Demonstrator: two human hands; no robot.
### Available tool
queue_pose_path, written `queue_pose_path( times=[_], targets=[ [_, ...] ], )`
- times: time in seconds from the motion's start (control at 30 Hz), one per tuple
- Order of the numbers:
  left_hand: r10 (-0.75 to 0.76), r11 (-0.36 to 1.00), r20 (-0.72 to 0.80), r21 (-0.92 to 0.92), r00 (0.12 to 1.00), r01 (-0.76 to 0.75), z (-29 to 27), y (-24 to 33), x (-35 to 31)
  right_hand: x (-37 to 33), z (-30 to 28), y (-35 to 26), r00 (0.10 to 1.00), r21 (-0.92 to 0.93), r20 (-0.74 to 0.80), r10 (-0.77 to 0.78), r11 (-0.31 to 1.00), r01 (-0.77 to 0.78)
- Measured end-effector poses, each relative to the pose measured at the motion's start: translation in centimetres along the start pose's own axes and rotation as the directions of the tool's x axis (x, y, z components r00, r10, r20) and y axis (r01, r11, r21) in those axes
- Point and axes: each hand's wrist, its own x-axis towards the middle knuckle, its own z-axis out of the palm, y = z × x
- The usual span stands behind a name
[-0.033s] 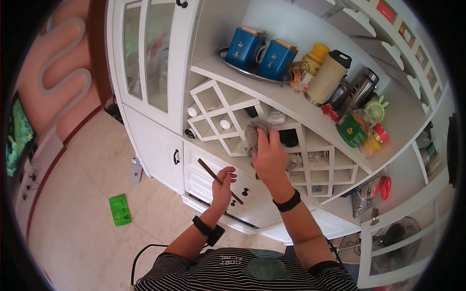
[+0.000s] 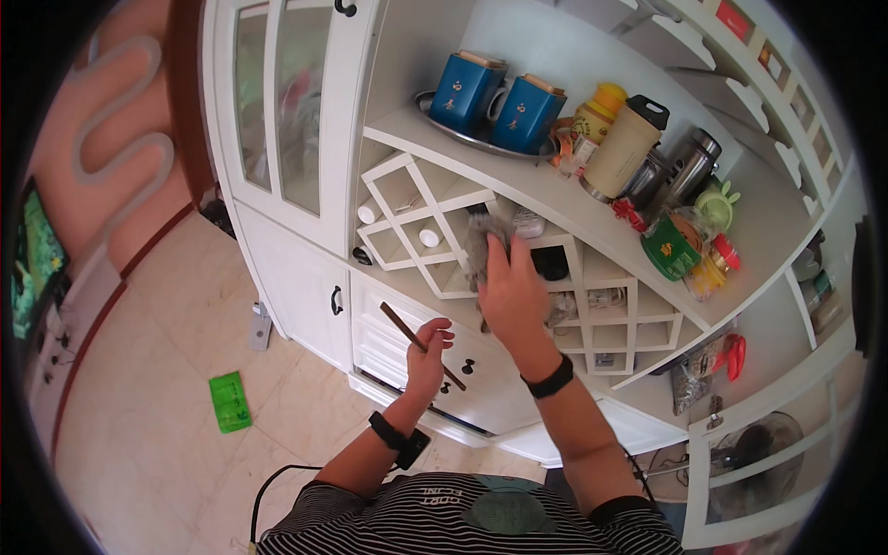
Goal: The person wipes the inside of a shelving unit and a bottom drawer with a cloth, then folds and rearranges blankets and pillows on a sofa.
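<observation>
My right hand [image 2: 513, 301] is closed on a crumpled grey cloth [image 2: 481, 245], pressed to the white lattice rack [image 2: 450, 203] near its middle. The cloth covers part of the lattice slats there. Lower and to the left, my left hand [image 2: 427, 359] grips a thin brown stick [image 2: 402, 324] that slants past the drawer fronts, with its fingers loosely curled. White rolled or round items [image 2: 430, 233] lie in the rack's left compartments, and a dark object [image 2: 552, 263] sits in one right of the cloth.
On the shelf above stand two blue canisters [image 2: 527, 113] on a metal tray, a beige flask [image 2: 624, 148], a steel thermos [image 2: 694, 165] and a green package [image 2: 672, 247]. A glass-paned door [image 2: 698, 490] hangs open at lower right. A green packet [image 2: 229, 401] lies on the floor.
My right hand and the cloth have shifted very slightly downward on the rack. The left hand and the stick have hardly moved.
</observation>
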Motion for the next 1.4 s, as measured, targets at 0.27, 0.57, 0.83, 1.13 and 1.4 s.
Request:
queue_pose_path(
  times=[0.27,0.57,0.83,1.13,1.4],
  targets=[
    [0.006,1.000,0.029,-0.005,1.000,-0.006,-0.4,0.8,0.6,3.9,3.3,0.2,0.990,-0.313,0.139,-0.023,0.947,0.066],
    [-0.016,1.000,0.053,0.001,0.998,0.016,-1.7,1.5,0.9,1.4,3.1,0.1,0.966,-0.386,0.223,0.128,0.922,-0.033],
    [-0.009,1.000,0.053,0.012,0.999,0.008,-2.8,2.0,1.2,-3.3,1.4,2.2,0.859,-0.310,0.386,0.336,0.924,-0.223],
    [-0.056,0.998,0.082,-0.033,0.995,0.059,-0.5,0.5,0.7,0.7,0.9,0.7,0.987,-0.122,0.157,0.045,0.992,-0.025],
    [-0.018,0.999,-0.055,0.026,0.998,0.019,-3.2,1.0,0.7,0.0,0.2,-0.5,0.957,0.015,0.260,0.125,0.991,-0.133]
  ],
)
